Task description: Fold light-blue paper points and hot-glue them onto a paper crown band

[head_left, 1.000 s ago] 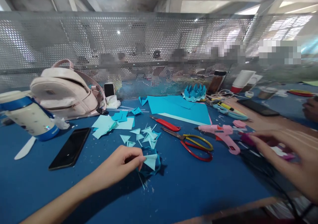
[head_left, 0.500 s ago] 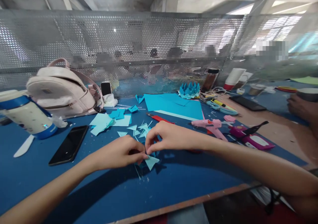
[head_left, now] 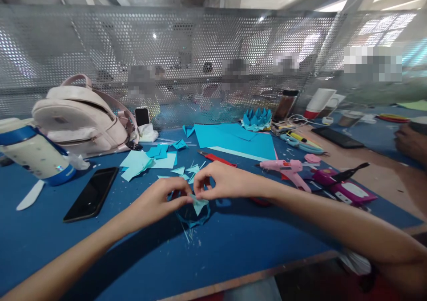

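Note:
Between my two hands hangs a small light-blue folded piece of paper [head_left: 199, 206], pointed at the bottom. My left hand [head_left: 168, 194] pinches its upper left edge between thumb and fingers. Thumb and index fingertips of my right hand [head_left: 222, 181] are closed on its upper right edge. Just below and behind it a blue paper ring [head_left: 196, 223] lies on the table, partly hidden by the folded piece and my left hand. Small light-blue paper scraps [head_left: 190, 171] lie just beyond my fingertips.
Beyond my hands are red-handled scissors [head_left: 218, 159] and a blue paper sheet [head_left: 230, 138]. A pink glue gun [head_left: 287, 169] lies right. Left are a black phone [head_left: 91, 194], a tumbler [head_left: 36, 154] and a backpack [head_left: 83, 123]. Another person's hand [head_left: 412, 138] is at far right.
The folded paper has come slightly up and left and turned between my fingers. My right fingertips now pinch its edge, and more of the blue ring shows beneath it.

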Demonstrator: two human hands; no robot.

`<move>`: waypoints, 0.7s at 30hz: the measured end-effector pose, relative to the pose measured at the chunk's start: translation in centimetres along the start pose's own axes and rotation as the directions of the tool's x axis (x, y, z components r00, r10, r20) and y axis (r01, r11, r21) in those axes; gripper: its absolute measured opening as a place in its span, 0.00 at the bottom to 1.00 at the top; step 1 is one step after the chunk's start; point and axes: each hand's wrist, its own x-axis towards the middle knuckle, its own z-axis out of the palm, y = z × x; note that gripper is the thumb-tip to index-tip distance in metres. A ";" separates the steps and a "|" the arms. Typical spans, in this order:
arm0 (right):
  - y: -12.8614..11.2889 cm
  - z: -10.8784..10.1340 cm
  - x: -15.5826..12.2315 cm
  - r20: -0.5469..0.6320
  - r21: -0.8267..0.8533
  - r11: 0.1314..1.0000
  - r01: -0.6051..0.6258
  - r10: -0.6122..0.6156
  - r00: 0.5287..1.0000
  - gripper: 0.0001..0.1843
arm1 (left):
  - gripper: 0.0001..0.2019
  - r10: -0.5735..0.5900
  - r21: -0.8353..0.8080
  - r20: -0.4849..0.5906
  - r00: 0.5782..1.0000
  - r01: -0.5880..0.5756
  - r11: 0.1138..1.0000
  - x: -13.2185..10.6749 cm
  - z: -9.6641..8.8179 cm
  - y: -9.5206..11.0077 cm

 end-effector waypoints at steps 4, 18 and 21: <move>0.9 -0.4 -0.9 -0.071 0.098 0.995 -0.012 0.019 0.997 0.03 | 0.05 0.082 0.076 -0.124 0.989 -0.073 0.994 -1.4 1.0 -2.0; 0.9 1.1 -1.2 -0.360 0.157 0.987 0.019 0.039 0.932 0.01 | 0.09 0.374 0.578 -0.392 0.840 -0.092 0.811 -3.2 3.4 -3.2; 0.1 1.4 -1.6 -0.415 0.065 0.992 0.110 -0.074 0.907 0.02 | 0.07 0.554 0.715 -0.433 0.711 -0.103 0.691 -3.4 3.3 -2.3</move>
